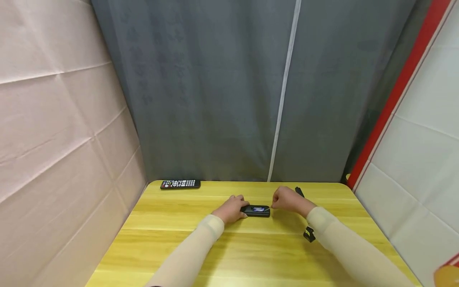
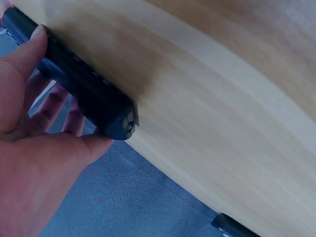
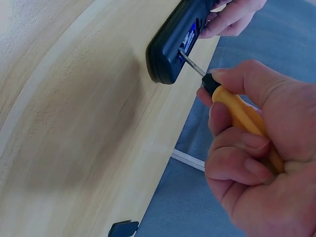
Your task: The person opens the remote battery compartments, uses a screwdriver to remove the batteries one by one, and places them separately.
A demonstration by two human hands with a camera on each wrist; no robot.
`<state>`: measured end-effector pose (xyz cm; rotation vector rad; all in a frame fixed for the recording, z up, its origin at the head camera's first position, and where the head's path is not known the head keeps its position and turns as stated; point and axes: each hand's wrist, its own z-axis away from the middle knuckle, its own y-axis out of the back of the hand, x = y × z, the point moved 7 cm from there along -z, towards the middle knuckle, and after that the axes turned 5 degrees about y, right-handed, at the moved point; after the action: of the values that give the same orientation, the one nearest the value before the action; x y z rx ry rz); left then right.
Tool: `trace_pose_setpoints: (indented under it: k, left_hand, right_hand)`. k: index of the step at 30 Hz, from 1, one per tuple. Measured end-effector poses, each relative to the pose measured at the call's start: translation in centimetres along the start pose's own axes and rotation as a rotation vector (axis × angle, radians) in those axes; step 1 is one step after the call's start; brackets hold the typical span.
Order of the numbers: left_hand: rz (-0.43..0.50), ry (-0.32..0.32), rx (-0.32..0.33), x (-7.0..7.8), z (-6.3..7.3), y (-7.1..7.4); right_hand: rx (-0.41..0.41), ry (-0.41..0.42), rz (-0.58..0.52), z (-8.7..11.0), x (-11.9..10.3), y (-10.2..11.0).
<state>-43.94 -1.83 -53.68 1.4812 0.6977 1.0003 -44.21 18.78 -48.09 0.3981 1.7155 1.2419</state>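
Nearer me and right of the remote (image 1: 180, 183), my left hand (image 1: 230, 209) gripped a black device (image 1: 256, 214); my right hand (image 1: 288, 199) clasped a yellow screwdriver (image 3: 239, 111), tip at the device's blue battery (image 3: 189, 35), lettering unreadable.

A black remote (image 1: 180, 183) and a big grey curtain (image 1: 211, 99) at the back.
The remote lies face up on the yellow wooden table (image 1: 150, 223), at its back edge, past the left fingers (image 2: 51, 106) and off to their left. The curtain hangs past all the fingers, with a thin white strip (image 1: 287, 71) going up it. A pinkish wall (image 1: 71, 115) stands far left of the left fingers. A white wall (image 1: 423, 159) stands far right of the right fingers (image 3: 244, 139), with a red stripe (image 1: 394, 95) next to it. Something red and yellow (image 1: 446, 276) pokes in on that side, but it's too cut off to tell what.
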Motion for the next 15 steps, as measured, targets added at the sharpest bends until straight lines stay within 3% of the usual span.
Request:
trace_pose_setpoints:
  k: [15]
  left_hand:
    - [-0.008,0.009,0.002,-0.28,0.0,-0.11]
  right_hand:
    - [0.017,-0.002,-0.107,0.5,0.87,-0.11]
